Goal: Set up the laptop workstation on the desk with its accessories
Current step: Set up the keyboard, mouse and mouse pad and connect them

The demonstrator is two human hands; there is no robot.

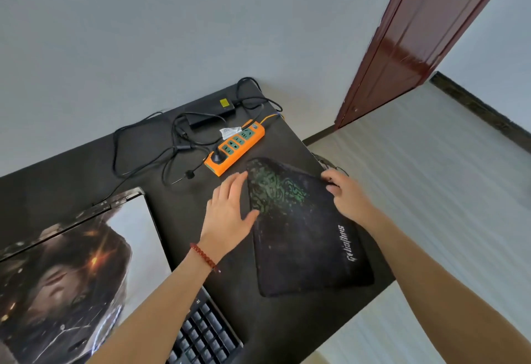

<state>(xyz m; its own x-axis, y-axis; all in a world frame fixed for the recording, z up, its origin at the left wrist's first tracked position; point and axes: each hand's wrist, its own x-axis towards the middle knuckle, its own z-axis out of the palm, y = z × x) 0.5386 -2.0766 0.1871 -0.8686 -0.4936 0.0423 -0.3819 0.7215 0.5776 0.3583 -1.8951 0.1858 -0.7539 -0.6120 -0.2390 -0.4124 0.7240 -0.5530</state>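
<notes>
Black cloth mouse pad [301,234], printed with a green emblem and white lettering, lying flat on the right part of the dark desk [178,214], its far corner just beside an orange power strip [235,148]. Pressing on the pad's left edge with the left hand [230,214], fingers straight and spread, thumb resting on the cloth. Pinching the pad's right far edge with the right hand [343,194], fingers curled around that edge where it nears the desk's right side. Sitting to the left: an open laptop [71,271] with a picture on its screen, its keyboard [201,335] partly under the left forearm. Lying behind the strip: a black power adapter [211,112] with loose cables [138,148] looping across the desk.

Judging the step as squaring the pad beside the laptop. Doing it well probably meaning: keeping the left palm flat as an anchor, drawing the right edge gently so the cloth lies without ripples, lining the pad's near edge up with the desk's front, leaving the right edge fully on the surface rather than overhanging, and staying clear of the strip's sockets and cables.
</notes>
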